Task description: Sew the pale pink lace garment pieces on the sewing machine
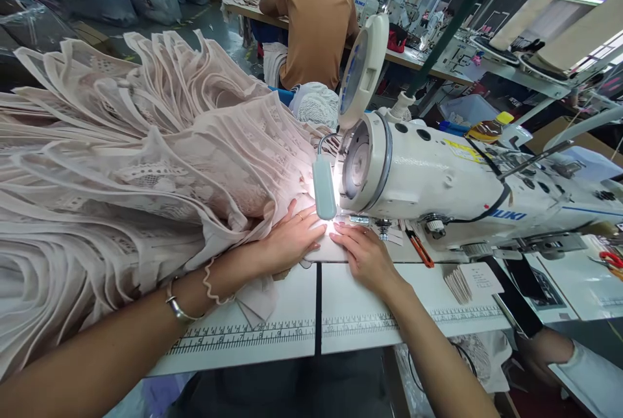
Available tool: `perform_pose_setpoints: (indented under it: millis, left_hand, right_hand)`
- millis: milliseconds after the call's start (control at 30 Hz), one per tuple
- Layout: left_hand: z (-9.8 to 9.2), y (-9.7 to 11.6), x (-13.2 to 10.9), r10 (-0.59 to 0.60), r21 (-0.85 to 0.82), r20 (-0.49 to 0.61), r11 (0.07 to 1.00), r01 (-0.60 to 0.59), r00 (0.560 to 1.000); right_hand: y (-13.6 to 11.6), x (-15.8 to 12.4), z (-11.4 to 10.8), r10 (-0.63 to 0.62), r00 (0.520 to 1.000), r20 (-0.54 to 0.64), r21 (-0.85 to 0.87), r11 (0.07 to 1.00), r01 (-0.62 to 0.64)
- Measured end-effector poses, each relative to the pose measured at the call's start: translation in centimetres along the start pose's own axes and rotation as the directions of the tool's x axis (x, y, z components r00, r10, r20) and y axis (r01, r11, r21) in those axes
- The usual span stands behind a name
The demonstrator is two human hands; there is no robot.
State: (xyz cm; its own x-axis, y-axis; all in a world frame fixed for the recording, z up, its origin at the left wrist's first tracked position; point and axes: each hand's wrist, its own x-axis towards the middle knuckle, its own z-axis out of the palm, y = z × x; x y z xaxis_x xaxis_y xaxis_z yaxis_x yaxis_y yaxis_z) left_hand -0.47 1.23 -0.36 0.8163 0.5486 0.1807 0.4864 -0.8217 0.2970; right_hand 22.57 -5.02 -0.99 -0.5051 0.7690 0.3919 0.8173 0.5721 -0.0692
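So the work here is a heap of pale pink, sheer lace-and-fabric garment pieces [243, 145], stacked in loose folds and taking up most of the left side. Its near edge runs up to and under the left hand [294, 236], palm down with the fingers stretched out across the cloth. Can't tell if that grip is pinching any fabric, since its underside is hidden. A loose corner of the same pink stuff pokes out below the wrist.

The right hand [366, 256] lies flat just beside it, fingers straight and pointing at the other hand, its grip not closed around anything. The fingertips of both almost meet, with a small gap between.

Biggest thing in the way is a pale green, rounded-rectangle plastic lamp [324, 187] on a bendy metal neck, hanging right above the fingertips and blocking the view behind it. The bulky white metal sewing machine [433, 165] looms over the right hand, its round end cover flipped up.

To the right: an orange-and-black slim cutter [419, 248], a fanned stack of small cream paper tags [472, 282] and a black flat phone [516, 301], all along the white table [287, 343] with printed ruler marks. Further back, someone in a brown shirt [316, 22] sits facing away.
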Motion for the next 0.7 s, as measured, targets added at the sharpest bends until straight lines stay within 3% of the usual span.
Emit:
perform_pose_setpoints:
  millis: [367, 533, 700]
  left_hand:
    - [-0.1, -0.5, 1.1, -0.072, -0.009, -0.009, 0.997, 0.072, 0.997]
    - [-0.2, -0.4, 1.3, -0.149, -0.016, 0.042, 0.989, 0.15, 0.988]
    - [-0.5, -0.2, 1.3, -0.136, -0.041, -0.04, 0.99, 0.135, 0.99]
  right_hand:
    - [-0.1, 0.2, 0.4, 0.142, 0.971, 0.192, -0.069, 0.989, -0.131]
    - [-0.2, 0.3, 0.7, 0.162, 0.972, 0.169, -0.107, 0.984, -0.145]
    - [-0.1, 0.2, 0.7, 0.11, 0.985, 0.136, -0.132, 0.987, -0.092]
